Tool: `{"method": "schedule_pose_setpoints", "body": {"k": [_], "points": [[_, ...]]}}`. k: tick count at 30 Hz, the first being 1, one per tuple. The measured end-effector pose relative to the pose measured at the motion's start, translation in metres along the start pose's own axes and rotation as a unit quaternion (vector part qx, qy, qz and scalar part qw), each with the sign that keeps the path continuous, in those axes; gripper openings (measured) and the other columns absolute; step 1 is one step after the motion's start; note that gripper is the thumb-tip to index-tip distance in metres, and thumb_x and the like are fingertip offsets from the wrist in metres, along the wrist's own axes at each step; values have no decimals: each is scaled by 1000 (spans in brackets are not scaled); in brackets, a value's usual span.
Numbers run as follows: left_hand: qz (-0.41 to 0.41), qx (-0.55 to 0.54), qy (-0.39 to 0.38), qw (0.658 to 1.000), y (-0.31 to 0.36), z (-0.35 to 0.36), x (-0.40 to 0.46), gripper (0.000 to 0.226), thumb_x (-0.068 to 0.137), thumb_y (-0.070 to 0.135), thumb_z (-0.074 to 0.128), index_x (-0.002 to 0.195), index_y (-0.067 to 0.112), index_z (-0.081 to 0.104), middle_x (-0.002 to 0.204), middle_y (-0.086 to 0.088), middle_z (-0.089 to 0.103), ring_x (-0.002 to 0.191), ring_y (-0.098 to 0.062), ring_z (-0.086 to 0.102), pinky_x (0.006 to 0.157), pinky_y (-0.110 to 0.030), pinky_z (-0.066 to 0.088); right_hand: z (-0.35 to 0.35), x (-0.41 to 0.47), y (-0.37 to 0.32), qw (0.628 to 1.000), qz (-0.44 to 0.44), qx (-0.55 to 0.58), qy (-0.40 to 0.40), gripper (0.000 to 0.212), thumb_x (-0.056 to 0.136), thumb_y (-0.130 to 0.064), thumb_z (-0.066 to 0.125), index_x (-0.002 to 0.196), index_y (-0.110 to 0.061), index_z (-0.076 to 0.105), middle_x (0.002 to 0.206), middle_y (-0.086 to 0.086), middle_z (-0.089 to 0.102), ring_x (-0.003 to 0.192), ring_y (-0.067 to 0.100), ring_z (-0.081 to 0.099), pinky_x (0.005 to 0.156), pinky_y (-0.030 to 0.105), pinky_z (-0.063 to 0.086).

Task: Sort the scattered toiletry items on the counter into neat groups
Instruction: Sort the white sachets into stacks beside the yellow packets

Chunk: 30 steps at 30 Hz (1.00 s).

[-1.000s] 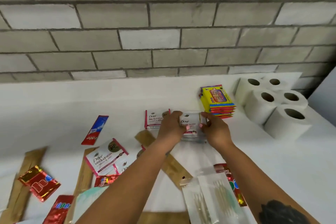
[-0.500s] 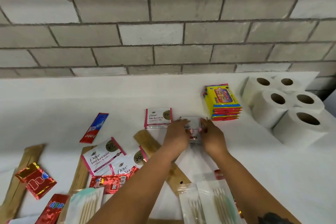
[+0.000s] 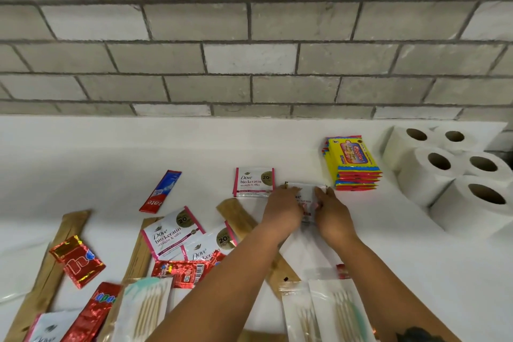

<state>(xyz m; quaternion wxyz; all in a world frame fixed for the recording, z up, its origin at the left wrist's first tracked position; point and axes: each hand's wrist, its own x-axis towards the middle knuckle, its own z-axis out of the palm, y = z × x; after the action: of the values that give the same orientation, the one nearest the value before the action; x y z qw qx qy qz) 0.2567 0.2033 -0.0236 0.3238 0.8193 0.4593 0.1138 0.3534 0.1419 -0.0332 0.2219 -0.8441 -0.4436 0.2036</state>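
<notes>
hands: the left hand [image 3: 283, 209] and right hand [image 3: 331, 212] are laid on a small stack of dove sachets [image 3: 305, 197], fingers bent over its side edges; the grip underneath cannot be told.
landmark: the sachet stack lies on the white counter [image 3: 111, 153].
neighbours: a single dove sachet [image 3: 254, 182] is seen just left of the stack; a yellow packet pile [image 3: 352, 164] just right; toilet rolls [image 3: 455, 172] further right.
open room: bare counter is left behind the stack, up to the brick wall [image 3: 249, 50].
clutter: loose sachets [image 3: 173, 233], a toothpaste sachet [image 3: 161, 191] and cotton bud packs [image 3: 327, 314] are scattered nearer than the stack.
</notes>
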Motion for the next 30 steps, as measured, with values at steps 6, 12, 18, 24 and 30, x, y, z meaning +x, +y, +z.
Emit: {"method": "schedule_pose_setpoints", "body": {"k": [6, 12, 18, 24, 30], "points": [[-7, 6, -7, 1000, 4, 0, -3, 50, 92, 18, 51, 140, 10, 40, 143, -15, 38, 133, -30, 37, 107, -31, 30, -1, 5, 4, 998, -14, -62, -11, 49, 95, -9, 37, 144, -11, 32, 155, 18, 19, 129, 36, 44, 100, 37, 38], [20, -39, 59, 997, -2, -13, -19, 51, 94, 27, 49, 142, 11, 37, 148, -12, 38, 137, -26, 34, 109, -33, 30, 0, -4, -10, 992, -80, 32, 89, 44, 96, -19, 48, 139, -12, 43, 153, 13, 30, 139, 27, 34, 112, 41, 29], [74, -147, 188, 968, -24, -55, -56, 31, 89, 13, 57, 119, 17, 62, 121, 3, 61, 108, -12, 60, 86, 0, 37, 5, -39, -55, 959, -174, 141, 175, 21, 92, -15, 55, 110, -20, 65, 98, 2, 73, 87, 23, 67, 68, 23, 41], [63, -163, 204, 963, -81, -113, -109, 30, 90, 18, 56, 120, 24, 60, 122, 7, 60, 103, -3, 58, 89, -25, 52, 41, -77, -120, 949, -220, 185, 132, 23, 91, -17, 57, 112, -22, 63, 92, -2, 71, 84, 17, 66, 70, 24, 45], [5, -165, 254, 953, -155, -169, -164, 27, 88, 15, 59, 113, 25, 63, 113, 11, 60, 100, -3, 58, 87, -27, 53, 100, -112, -196, 941, -254, 220, 33, 23, 92, -20, 56, 113, -30, 59, 84, -11, 66, 81, 12, 65, 72, 30, 53]]}}
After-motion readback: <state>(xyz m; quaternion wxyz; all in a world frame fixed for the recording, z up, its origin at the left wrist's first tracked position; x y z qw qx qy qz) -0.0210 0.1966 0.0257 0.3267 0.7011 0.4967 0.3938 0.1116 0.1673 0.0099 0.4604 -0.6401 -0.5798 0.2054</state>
